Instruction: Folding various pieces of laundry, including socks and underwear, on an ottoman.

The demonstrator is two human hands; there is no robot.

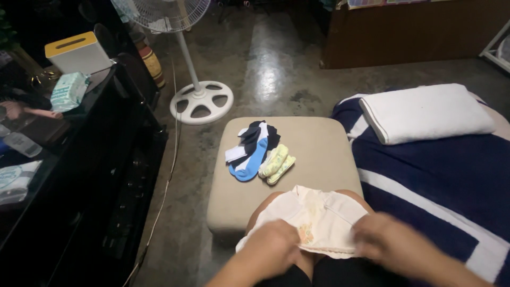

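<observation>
A small cream cloth garment (313, 218) is lying across the person's knees at the lower middle of the frame, and both hands are working its near hem: the left hand (273, 250) is closing on the lower left edge, the right hand (385, 242) is gripping the lower right edge, though both are blurring, so the exact finger hold is hard to tell. Since the cloth is draping over rounded knees rather than a flat surface, it is likely slipping or bunching if one hand is pulling harder than the other. Just above, on the beige ottoman (319, 143), the blue, white and dark socks (252, 149) and the yellow pair (276, 162) are sitting near enough that a sweeping sleeve or cloth could be knocking them to the floor (276, 69).
</observation>
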